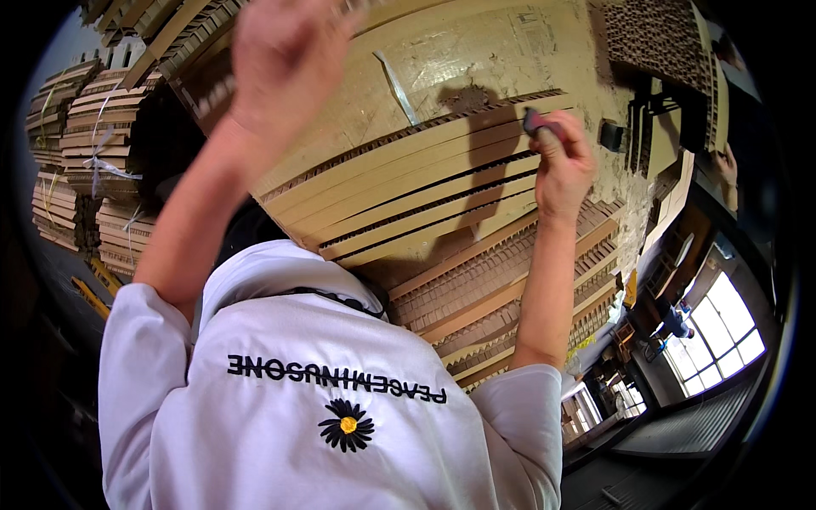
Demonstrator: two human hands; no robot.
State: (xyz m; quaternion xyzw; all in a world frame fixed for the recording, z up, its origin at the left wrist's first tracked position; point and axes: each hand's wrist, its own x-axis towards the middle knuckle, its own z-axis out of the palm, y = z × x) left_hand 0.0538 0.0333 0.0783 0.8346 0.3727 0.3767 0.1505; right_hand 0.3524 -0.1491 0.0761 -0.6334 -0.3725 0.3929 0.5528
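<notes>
My right hand [565,170] is closed around a small dark tool with a reddish part [542,125]; its exact kind is hard to make out. It hovers by the right end of a row of flat corrugated cardboard strips [399,174], which lie side by side on the worktable [459,59]. My left hand [293,64] is raised over the far left part of the table. Motion smears it, so its fingers do not show clearly. A pale plastic strap [396,89] lies just beyond the strips.
Tied bundles of cardboard [102,136] are piled at the left. More corrugated pieces [501,293] are stacked nearer me, right of the strips. A cardboard stack [654,38] and a small black block [610,134] are at the right. Another person's hand [728,166] shows at the right edge.
</notes>
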